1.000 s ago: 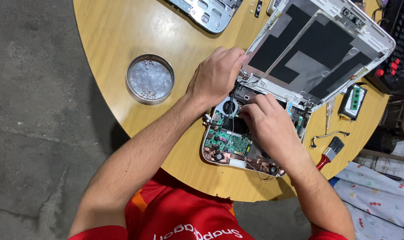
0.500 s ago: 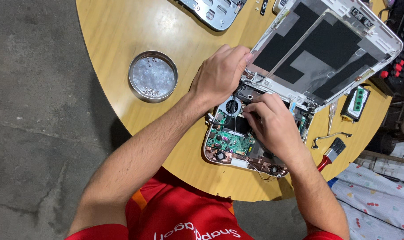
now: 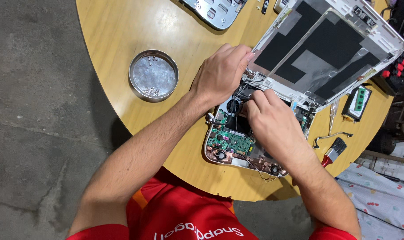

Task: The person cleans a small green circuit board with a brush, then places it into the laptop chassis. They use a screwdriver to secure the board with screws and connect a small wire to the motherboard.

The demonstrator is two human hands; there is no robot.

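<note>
Both hands curl onto the opened laptop (image 3: 237, 138): left hand (image 3: 222, 73) gripping its hinge edge, right hand (image 3: 273, 122) pinching inside.

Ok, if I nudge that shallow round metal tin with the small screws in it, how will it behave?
The shallow round metal tin sits flat on the round wooden table, so it would probably slide, not tip. It looks thin and light. The small loose screws inside would likely skitter if jolted.

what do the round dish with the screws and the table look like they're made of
The round dish looks like thin metal, probably tin or aluminium: silvery, dull sheen, scuffed base, small screws lying in it. The table looks like wood or wood veneer: yellowish grain lines under a glossy coat that reflects light.
</note>
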